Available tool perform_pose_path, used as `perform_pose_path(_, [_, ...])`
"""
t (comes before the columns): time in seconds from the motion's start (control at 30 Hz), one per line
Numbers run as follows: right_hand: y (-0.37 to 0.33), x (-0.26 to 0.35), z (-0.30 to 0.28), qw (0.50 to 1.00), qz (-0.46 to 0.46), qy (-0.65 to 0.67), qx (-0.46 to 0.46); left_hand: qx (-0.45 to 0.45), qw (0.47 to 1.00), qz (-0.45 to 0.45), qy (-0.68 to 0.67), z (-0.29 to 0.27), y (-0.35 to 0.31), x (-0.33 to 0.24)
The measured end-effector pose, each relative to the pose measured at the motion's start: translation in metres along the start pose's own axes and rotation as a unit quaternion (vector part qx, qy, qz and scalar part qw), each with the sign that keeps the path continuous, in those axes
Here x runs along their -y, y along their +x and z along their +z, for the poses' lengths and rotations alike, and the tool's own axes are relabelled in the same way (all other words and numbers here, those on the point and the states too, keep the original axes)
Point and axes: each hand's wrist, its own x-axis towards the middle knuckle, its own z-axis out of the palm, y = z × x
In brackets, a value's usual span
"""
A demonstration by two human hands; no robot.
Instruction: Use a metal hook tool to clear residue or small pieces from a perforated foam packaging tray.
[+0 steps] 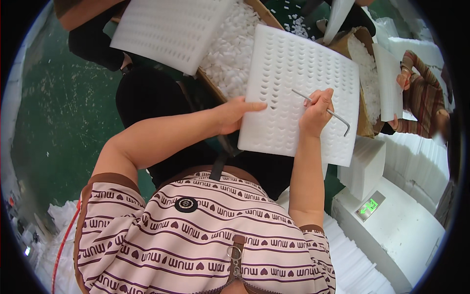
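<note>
White perforated foam sheet [293,68] gripped by left hand [234,113], right hand [316,111] holding bent metal rod [338,116].

The left hand [232,113] grips the left edge of a white foam sheet [298,73] punched with rows of small holes, thumb lying on top. The right hand [317,110] pinches a bent metal rod [323,109] — its tip against the sheet's holes. Behind the sheet sits a cardboard box [210,81] full of white foam bits [230,54] — another person's hand [402,81] holds a second sheet at right.
</note>
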Motion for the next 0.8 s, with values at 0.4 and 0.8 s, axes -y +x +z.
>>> perform_pose_path(0.4, [-0.03, 0.034, 0.007, 0.983, -0.114, -0.081, 0.119, -0.004, 0.996, 0.073, 0.044, 0.006, 0.005, -0.019])
perform_pose_path(0.8, [-0.024, 0.009, 0.008, 0.978, -0.147, -0.105, 0.105, -0.005, 0.993, 0.093, 0.07, 0.009, 0.01, -0.022])
